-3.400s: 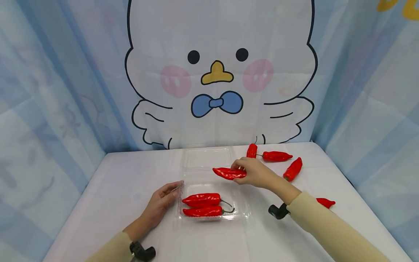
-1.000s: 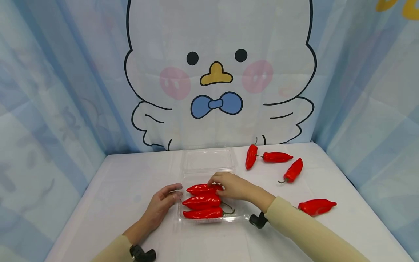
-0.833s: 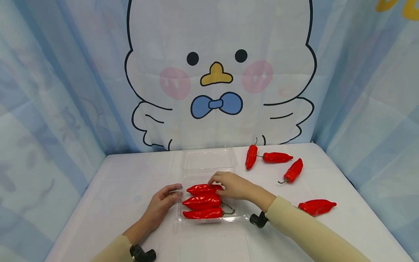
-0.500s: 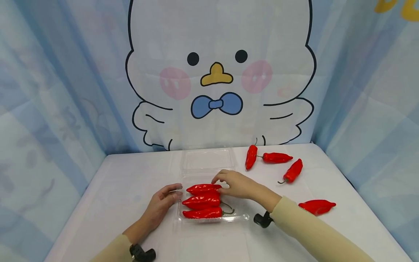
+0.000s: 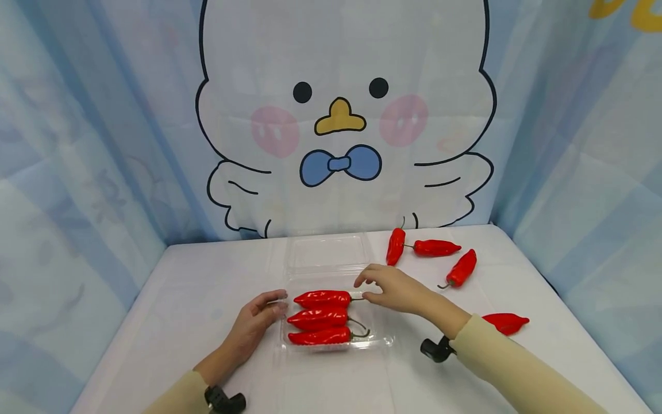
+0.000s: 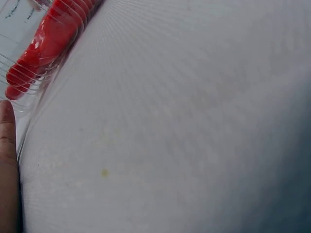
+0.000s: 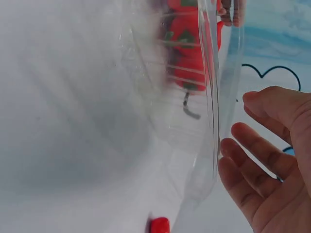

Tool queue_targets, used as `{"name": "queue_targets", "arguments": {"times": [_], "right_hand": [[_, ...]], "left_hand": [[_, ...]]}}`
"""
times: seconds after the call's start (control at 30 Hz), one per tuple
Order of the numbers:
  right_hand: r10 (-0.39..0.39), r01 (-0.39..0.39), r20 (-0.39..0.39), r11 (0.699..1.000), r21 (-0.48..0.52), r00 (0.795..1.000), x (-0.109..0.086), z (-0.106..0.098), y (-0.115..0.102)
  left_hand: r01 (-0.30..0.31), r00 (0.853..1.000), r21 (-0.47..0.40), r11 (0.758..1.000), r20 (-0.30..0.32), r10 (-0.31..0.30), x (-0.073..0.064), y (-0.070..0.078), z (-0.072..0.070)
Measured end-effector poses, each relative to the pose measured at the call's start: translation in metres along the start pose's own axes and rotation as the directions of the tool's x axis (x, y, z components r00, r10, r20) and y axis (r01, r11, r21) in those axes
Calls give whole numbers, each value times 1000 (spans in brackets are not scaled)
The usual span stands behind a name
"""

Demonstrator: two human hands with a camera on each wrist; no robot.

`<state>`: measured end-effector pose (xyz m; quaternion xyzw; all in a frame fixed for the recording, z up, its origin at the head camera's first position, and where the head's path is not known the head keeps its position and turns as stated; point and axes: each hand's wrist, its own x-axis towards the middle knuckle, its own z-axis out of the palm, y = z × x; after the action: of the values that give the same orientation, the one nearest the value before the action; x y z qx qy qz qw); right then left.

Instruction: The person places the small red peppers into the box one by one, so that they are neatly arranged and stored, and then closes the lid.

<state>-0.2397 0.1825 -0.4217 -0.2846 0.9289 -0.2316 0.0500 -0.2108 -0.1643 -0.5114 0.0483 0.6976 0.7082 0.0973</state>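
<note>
A hinged clear plastic box (image 5: 380, 329) lies with its lid (image 5: 328, 253) folded back. Three red chili peppers lie side by side in it: a back pepper (image 5: 322, 299), a middle pepper (image 5: 318, 318) and a front pepper (image 5: 319, 336), stems pointing right. My left hand (image 5: 248, 328) rests beside the box, relaxed fingertips at its left wall; in the left wrist view one finger (image 6: 7, 131) shows by the ribbed wall. Over the right part of the box, my right hand (image 5: 400, 291) is spread and holds nothing, thumb close to the back pepper's stem.
On the white table (image 5: 217, 276), more chili peppers lie to the right: one upright in view (image 5: 395, 247), one sideways (image 5: 437, 248), one slanted (image 5: 461, 269). Another pepper (image 5: 507, 323) is partly hidden by my right sleeve. A printed curtain (image 5: 341, 201) stands behind the table.
My right hand has laid a third chili pepper in the box behind the other two, let go of it and drawn back to the right. My left hand stays at the box's left side.
</note>
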Motion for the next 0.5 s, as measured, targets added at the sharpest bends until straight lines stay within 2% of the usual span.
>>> {"name": "queue_targets", "arguments": {"times": [0.33, 0.5], "right_hand": [[71, -75, -78, 996, -46, 994, -29, -20, 17], [85, -89, -89, 995, -38, 992, -44, -28, 30]], "left_hand": [[0, 1000, 1, 1000, 4, 0, 0, -4, 0], [-15, 1000, 19, 1000, 1, 15, 1, -5, -1]]}}
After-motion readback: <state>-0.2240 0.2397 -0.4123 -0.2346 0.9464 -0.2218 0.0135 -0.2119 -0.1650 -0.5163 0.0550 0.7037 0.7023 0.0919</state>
